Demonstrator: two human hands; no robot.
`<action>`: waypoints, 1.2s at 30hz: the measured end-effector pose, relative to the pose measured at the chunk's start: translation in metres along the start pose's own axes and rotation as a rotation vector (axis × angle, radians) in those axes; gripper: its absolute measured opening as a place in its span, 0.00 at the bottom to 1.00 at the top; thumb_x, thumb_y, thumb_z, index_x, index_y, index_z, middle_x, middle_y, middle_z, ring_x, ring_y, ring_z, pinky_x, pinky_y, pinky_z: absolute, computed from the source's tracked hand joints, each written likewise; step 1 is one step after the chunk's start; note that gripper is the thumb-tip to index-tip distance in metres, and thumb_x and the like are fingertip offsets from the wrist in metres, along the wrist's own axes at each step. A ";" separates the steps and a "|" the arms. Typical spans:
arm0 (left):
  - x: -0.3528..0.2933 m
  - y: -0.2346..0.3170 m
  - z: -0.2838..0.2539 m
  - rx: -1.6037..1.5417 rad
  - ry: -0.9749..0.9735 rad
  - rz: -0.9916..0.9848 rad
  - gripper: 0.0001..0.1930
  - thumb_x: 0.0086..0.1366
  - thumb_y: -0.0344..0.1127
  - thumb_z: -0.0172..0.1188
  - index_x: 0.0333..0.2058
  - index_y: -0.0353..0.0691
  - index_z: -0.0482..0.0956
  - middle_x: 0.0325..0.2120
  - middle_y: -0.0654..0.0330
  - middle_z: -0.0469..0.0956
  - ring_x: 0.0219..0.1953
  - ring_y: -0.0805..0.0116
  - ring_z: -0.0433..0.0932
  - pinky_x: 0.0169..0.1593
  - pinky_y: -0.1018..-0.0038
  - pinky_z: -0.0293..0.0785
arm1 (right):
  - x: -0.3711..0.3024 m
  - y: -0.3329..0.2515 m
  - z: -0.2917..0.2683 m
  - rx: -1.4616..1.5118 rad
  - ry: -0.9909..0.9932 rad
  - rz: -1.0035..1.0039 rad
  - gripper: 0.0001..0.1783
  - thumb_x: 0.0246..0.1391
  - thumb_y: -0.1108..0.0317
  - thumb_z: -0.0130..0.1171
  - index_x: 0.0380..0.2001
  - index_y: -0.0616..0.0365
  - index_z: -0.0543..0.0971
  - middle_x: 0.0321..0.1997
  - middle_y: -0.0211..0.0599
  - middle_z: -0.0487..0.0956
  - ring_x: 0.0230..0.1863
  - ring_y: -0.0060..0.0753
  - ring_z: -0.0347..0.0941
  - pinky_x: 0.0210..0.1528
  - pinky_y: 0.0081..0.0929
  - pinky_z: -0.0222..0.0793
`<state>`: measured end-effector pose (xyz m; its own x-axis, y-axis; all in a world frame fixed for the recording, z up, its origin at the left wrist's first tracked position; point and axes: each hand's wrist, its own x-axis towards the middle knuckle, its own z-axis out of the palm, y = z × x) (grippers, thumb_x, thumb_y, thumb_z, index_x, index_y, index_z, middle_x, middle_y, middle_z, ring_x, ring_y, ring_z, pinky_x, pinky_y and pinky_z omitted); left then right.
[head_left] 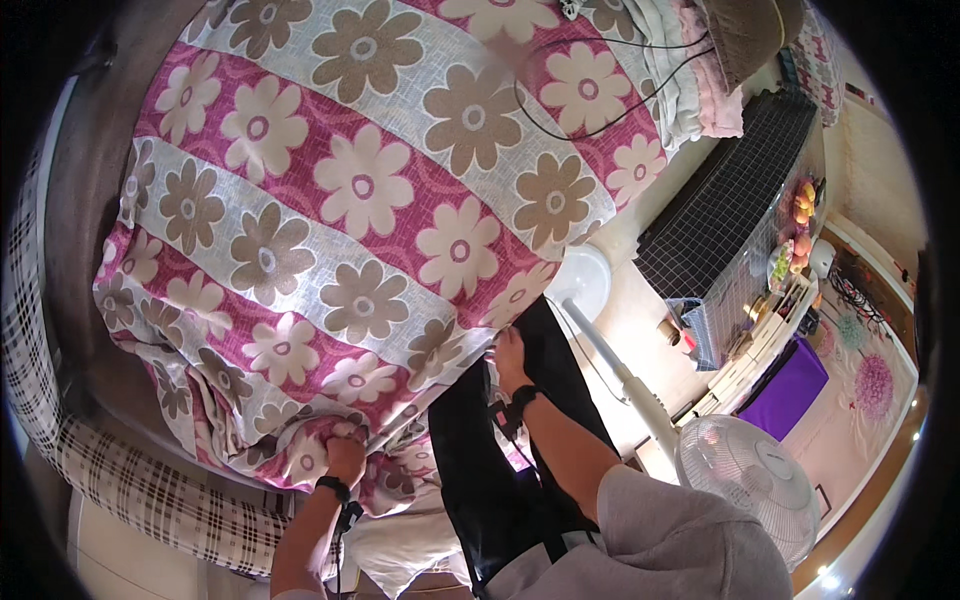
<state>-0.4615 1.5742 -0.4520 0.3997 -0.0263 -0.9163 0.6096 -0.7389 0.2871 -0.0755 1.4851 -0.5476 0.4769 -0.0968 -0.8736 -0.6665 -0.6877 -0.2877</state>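
Note:
A flowered bedsheet (365, 190) with magenta and pale grey bands spreads over the bed in front of me. My left hand (346, 460) is closed around a bunched fold of it at the near left. Farther right, my right hand (509, 355) grips the sheet's near edge, its fingertips partly hidden by the cloth. Between the two hands the edge runs slantwise, and the cloth around my left fist is heavily creased. Dark straps with small devices sit on both wrists.
A white pedestal fan (745, 480) stands close at my right, its round base (580, 283) beside the bed. A checked padded bed rail (150, 480) curves along the left. Folded cloths (690, 70) and a black cable lie at the far right. Beyond is a table with a black grid cover (725, 200).

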 end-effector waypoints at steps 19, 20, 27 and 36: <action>-0.014 -0.064 -0.217 -0.346 0.919 -0.326 0.36 0.57 0.51 0.66 0.61 0.43 0.68 0.61 0.44 0.64 0.64 0.38 0.60 0.67 0.45 0.55 | -0.070 0.012 0.018 -0.496 -0.516 0.188 0.13 0.65 0.62 0.50 0.33 0.61 0.77 0.23 0.38 0.77 0.21 0.32 0.74 0.20 0.28 0.65; -0.012 -0.084 -0.240 -0.175 1.021 -0.386 0.41 0.59 0.53 0.65 0.66 0.43 0.61 0.65 0.44 0.58 0.69 0.43 0.54 0.69 0.43 0.49 | -0.080 0.015 0.023 -0.505 -0.688 0.045 0.13 0.65 0.62 0.50 0.33 0.60 0.77 0.23 0.39 0.77 0.22 0.37 0.75 0.22 0.32 0.67; -0.039 -0.208 -0.088 -0.457 0.560 -1.002 0.40 0.64 0.60 0.54 0.69 0.49 0.56 0.72 0.53 0.50 0.72 0.44 0.48 0.67 0.35 0.46 | -0.116 -0.278 0.222 -0.920 -0.350 -1.712 0.24 0.53 0.67 0.61 0.53 0.58 0.73 0.56 0.53 0.71 0.58 0.61 0.63 0.57 0.58 0.59; -0.085 -0.267 -0.078 -0.515 0.926 -1.328 0.49 0.52 0.51 0.72 0.68 0.46 0.56 0.64 0.40 0.59 0.64 0.38 0.58 0.65 0.45 0.56 | -0.138 -0.207 0.376 -1.398 -0.398 -1.772 0.37 0.62 0.47 0.50 0.72 0.41 0.57 0.78 0.48 0.45 0.77 0.65 0.35 0.70 0.75 0.27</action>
<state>-0.6049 1.8265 -0.4290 -0.4086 0.8952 -0.1778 0.8965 0.3572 -0.2620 -0.2184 1.9116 -0.5148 -0.2734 0.9398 -0.2049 0.9024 0.1768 -0.3931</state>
